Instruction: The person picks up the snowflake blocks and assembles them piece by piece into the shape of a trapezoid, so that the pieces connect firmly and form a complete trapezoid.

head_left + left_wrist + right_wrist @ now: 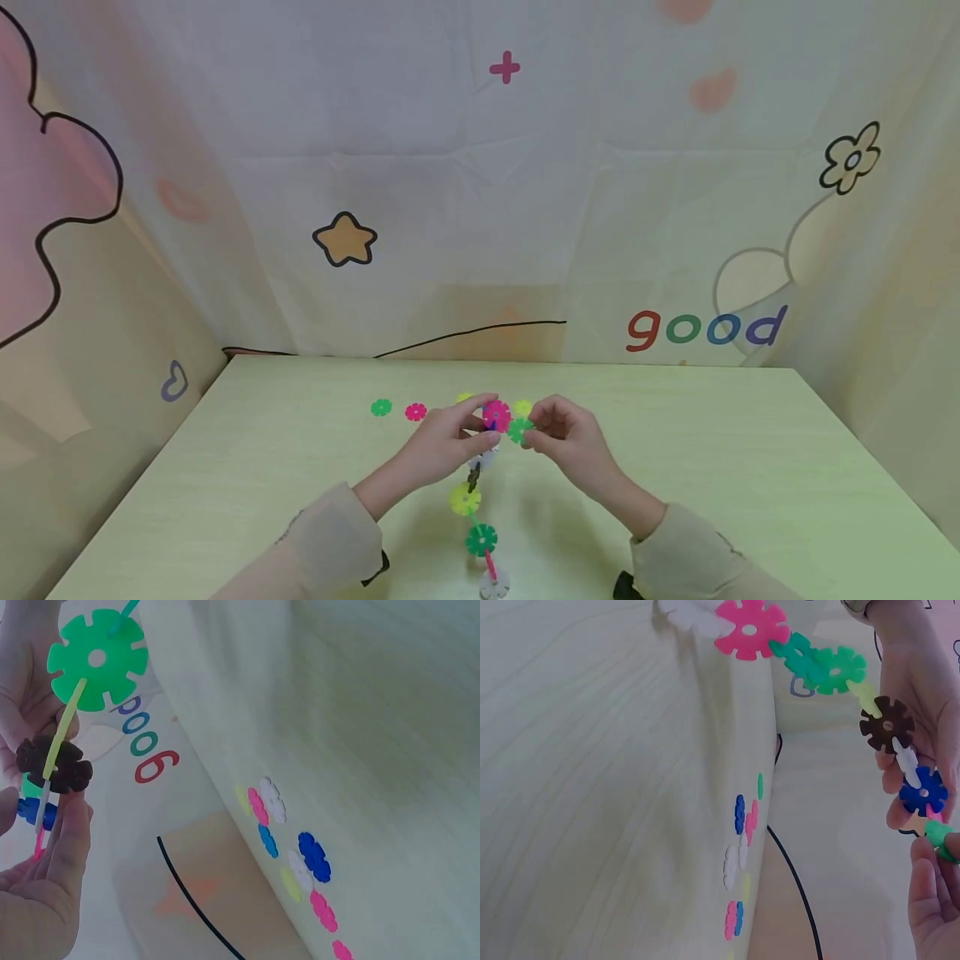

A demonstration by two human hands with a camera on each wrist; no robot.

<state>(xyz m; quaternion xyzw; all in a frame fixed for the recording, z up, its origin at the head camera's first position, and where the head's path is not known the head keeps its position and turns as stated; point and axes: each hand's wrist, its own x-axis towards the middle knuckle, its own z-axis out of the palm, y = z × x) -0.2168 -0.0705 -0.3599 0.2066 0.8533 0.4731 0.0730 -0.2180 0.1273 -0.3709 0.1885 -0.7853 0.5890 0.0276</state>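
Observation:
A chain of slotted snowflake discs hangs from my left hand (442, 442), whose thumb and fingers hold it near its upper end, by a pink disc (496, 416). My right hand (570, 437) pinches a light green disc (520, 431) touching or joined to the pink one; fingers partly hide the joint. Below, the chain runs past a dark brown disc (877, 733), a yellow disc (459, 503) and a green disc (472, 546) to a white disc (487, 590). A blue disc (911, 796) sits by the left fingers in the right wrist view.
Loose discs lie in rows along the table's far side, among them a green one (381, 407), a pink one (416, 412) and a dark blue one (315, 856). The pale table (285, 467) meets a printed curtain (450, 208) behind it.

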